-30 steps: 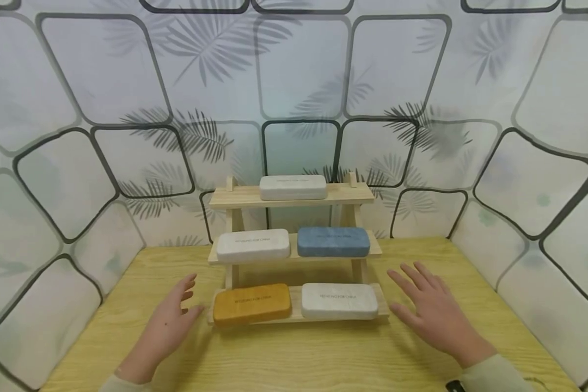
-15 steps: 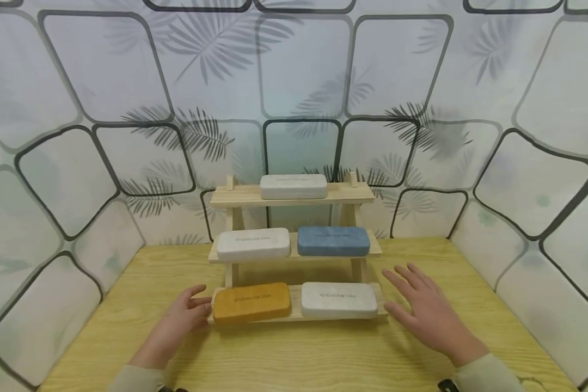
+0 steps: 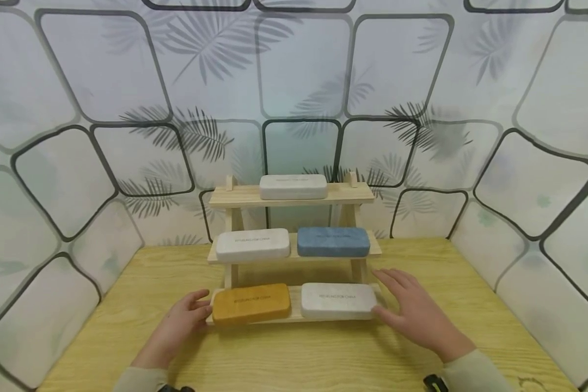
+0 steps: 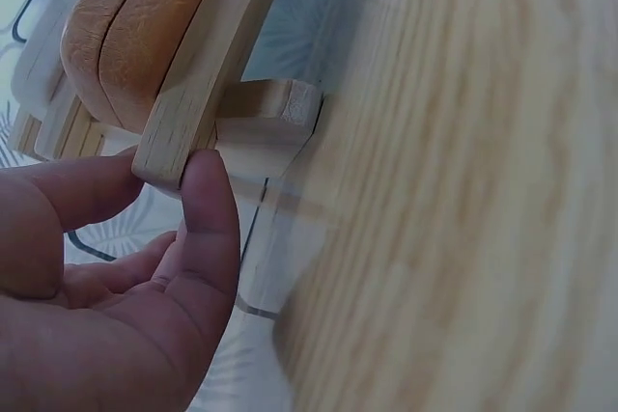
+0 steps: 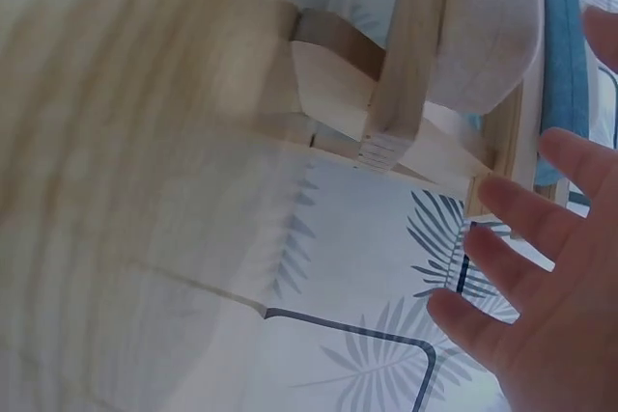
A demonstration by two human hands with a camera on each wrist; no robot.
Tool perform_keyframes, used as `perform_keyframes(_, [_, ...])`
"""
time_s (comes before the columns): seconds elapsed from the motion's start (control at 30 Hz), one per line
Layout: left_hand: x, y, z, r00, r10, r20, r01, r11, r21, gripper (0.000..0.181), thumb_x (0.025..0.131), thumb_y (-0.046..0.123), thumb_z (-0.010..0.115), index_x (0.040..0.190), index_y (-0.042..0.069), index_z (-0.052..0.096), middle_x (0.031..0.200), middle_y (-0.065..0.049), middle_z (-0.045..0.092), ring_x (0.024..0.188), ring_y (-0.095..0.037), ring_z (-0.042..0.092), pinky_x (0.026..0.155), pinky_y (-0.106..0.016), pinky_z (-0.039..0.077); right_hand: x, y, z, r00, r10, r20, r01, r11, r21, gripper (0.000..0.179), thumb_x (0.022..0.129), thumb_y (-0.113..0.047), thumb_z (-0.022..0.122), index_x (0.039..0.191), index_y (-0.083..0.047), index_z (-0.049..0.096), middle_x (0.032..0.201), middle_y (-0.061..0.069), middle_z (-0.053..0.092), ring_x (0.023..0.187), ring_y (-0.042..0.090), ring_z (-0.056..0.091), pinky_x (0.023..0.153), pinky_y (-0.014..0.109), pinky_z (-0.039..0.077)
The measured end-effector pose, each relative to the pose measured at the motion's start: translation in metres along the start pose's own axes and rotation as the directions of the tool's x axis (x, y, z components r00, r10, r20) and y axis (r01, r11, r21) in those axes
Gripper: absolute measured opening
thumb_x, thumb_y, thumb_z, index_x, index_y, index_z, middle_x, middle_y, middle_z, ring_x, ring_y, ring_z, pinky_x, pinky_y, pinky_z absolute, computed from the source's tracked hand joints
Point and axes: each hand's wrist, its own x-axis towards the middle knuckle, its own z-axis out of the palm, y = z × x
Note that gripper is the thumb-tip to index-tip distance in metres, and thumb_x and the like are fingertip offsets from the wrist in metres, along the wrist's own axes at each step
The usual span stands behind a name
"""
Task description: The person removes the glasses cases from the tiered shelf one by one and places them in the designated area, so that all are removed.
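A three-tier wooden display stand (image 3: 220, 197) holds several glasses cases. At its lower left, my left hand (image 3: 182, 322) pinches the end of the bottom shelf board (image 4: 179, 137) between thumb and finger, beside the orange case (image 3: 252, 304). My right hand (image 3: 416, 317) is at the stand's right side, fingers extended and spread, close to the white case (image 3: 340, 300) on the bottom shelf. In the right wrist view its fingers (image 5: 526, 214) stand apart from the shelf end (image 5: 388, 137); the thumb is mostly out of frame there.
On the middle shelf lie another white case (image 3: 253, 244) and a blue case (image 3: 333, 242). A further white case (image 3: 293, 187) rests on the top shelf. The stand is on a wood-grain table (image 3: 294, 359), with patterned cloth walls (image 3: 299, 71) behind and at both sides.
My left hand has moved right and now pinches the bottom shelf's left end. My right hand has drifted left, closer to the stand's right end. The cases have stayed in place.
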Motion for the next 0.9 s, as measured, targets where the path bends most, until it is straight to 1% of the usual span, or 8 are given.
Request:
perform_keyframes(0.13, [-0.001,-0.004,-0.001,1.000,-0.001,0.002,0.001,1.000,-0.021,0.054,0.104,0.009,0.055,0.150,-0.011,0.034,0.137,-0.035,0.051,0.100,-0.024,0.065,0.083,-0.036,0.056,0.006,-0.001,0.000,1.000,0.006,0.027,-0.007,0.999,0.035,0.077,0.093,-0.050,0.071,0.154,-0.013,0.044,0.146,0.012,0.051,0.133,0.037,0.045,0.105,0.063,0.038])
perform_keyframes(0.27, [0.000,-0.007,-0.003,1.000,0.006,0.029,-0.005,0.999,-0.051,0.054,0.105,0.012,0.055,0.150,-0.011,0.034,0.136,-0.032,0.053,0.101,-0.023,0.065,0.084,-0.036,0.056,0.009,-0.001,0.002,0.998,0.024,0.066,-0.030,0.996,0.086,0.077,0.092,-0.052,0.072,0.152,-0.011,0.047,0.144,0.013,0.054,0.132,0.038,0.046,0.104,0.063,0.039])
perform_keyframes(0.37, [0.002,-0.009,-0.004,0.999,0.014,0.052,-0.010,0.997,-0.074,0.055,0.105,0.014,0.055,0.150,-0.011,0.034,0.136,-0.030,0.054,0.104,-0.024,0.064,0.085,-0.038,0.056,0.011,-0.001,0.004,0.995,0.027,0.096,-0.039,0.991,0.130,0.077,0.091,-0.054,0.071,0.151,-0.011,0.048,0.143,0.010,0.055,0.131,0.037,0.048,0.105,0.061,0.040])
perform_keyframes(0.47, [0.003,-0.010,-0.004,0.998,0.013,0.057,-0.008,0.997,-0.081,0.055,0.105,0.015,0.056,0.149,-0.011,0.035,0.135,-0.029,0.055,0.105,-0.024,0.064,0.086,-0.037,0.056,0.013,-0.001,0.007,0.993,0.031,0.115,-0.051,0.983,0.177,0.078,0.090,-0.054,0.072,0.152,-0.012,0.048,0.141,0.005,0.057,0.131,0.034,0.049,0.104,0.059,0.041])
perform_keyframes(0.53, [0.004,-0.010,-0.005,0.998,0.008,0.059,-0.003,0.997,-0.075,0.055,0.105,0.016,0.056,0.149,-0.011,0.036,0.134,-0.028,0.055,0.105,-0.023,0.064,0.086,-0.036,0.056,0.015,0.000,0.009,0.992,0.027,0.120,-0.051,0.978,0.201,0.079,0.090,-0.052,0.074,0.151,-0.010,0.048,0.139,0.004,0.058,0.128,0.032,0.052,0.102,0.058,0.044])
perform_keyframes(0.63, [0.005,-0.010,-0.005,0.998,0.006,0.061,-0.002,0.997,-0.080,0.055,0.105,0.015,0.056,0.149,-0.011,0.036,0.133,-0.027,0.057,0.104,-0.024,0.065,0.085,-0.036,0.056,0.017,-0.001,0.013,0.992,0.021,0.121,-0.047,0.974,0.221,0.078,0.089,-0.048,0.076,0.149,-0.007,0.050,0.136,0.005,0.060,0.121,0.028,0.056,0.099,0.055,0.047])
perform_keyframes(0.73, [0.005,-0.011,-0.005,0.997,0.009,0.070,-0.002,0.996,-0.094,0.055,0.105,0.015,0.055,0.149,-0.012,0.036,0.132,-0.026,0.058,0.105,-0.024,0.064,0.085,-0.036,0.056,0.019,-0.002,0.016,0.991,0.031,0.129,-0.060,0.970,0.235,0.076,0.088,-0.047,0.077,0.147,-0.006,0.052,0.136,0.007,0.060,0.117,0.027,0.059,0.097,0.054,0.048])
perform_keyframes(0.9, [0.005,-0.011,-0.006,0.996,0.011,0.084,-0.002,0.994,-0.109,0.056,0.106,0.017,0.056,0.149,-0.013,0.035,0.135,-0.028,0.056,0.108,-0.024,0.063,0.086,-0.037,0.056,0.020,-0.003,0.019,0.989,0.063,0.135,-0.095,0.966,0.240,0.078,0.086,-0.051,0.078,0.144,-0.005,0.055,0.138,0.011,0.059,0.124,0.033,0.055,0.101,0.057,0.044])
